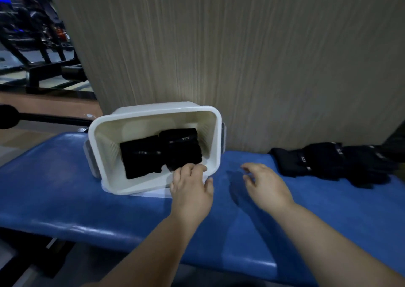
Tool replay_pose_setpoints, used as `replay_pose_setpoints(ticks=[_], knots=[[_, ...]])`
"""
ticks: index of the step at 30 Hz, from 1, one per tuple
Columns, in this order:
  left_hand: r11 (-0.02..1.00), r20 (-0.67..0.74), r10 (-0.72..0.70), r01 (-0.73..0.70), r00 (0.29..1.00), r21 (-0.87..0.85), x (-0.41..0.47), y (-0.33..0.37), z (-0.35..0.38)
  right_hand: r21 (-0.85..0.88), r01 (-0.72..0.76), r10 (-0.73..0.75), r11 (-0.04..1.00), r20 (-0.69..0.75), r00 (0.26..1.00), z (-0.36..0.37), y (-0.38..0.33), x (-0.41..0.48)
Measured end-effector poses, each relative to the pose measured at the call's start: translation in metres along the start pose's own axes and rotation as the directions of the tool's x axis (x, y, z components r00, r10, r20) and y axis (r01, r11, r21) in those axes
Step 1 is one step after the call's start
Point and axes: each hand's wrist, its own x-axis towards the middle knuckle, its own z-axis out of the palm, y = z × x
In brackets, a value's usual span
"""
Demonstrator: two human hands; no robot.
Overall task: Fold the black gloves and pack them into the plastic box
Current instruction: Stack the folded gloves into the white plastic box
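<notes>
Left hand (191, 187) open on plastic box (153, 115) rim, right hand (266, 184) open over bare bench (65, 188)

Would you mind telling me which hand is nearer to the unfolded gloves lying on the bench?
The right hand is nearer, open just left of the unfolded gloves. The left hand is farther, resting at the near rim of the plastic box.

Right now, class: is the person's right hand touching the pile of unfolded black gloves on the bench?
Apart. The head view shows blue bench between the right hand and the unfolded gloves.
</notes>
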Motion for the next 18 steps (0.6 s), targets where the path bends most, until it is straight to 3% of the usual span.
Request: replay_pose_setpoints(ticks=[9, 18], knots=[[0.997, 0.3, 0.071, -0.063, 0.951, -0.034, 0.008, 0.067, 0.069, 0.116, -0.232, 0.24, 0.966, -0.063, 0.969, -0.018, 0.073, -0.009], [1.0, 0.375, -0.006, 0.015, 0.927, -0.021, 0.041, 0.116, 0.119, 0.123, -0.283, 0.296, 0.951, -0.112, 0.948, -0.035, 0.117, 0.001]])
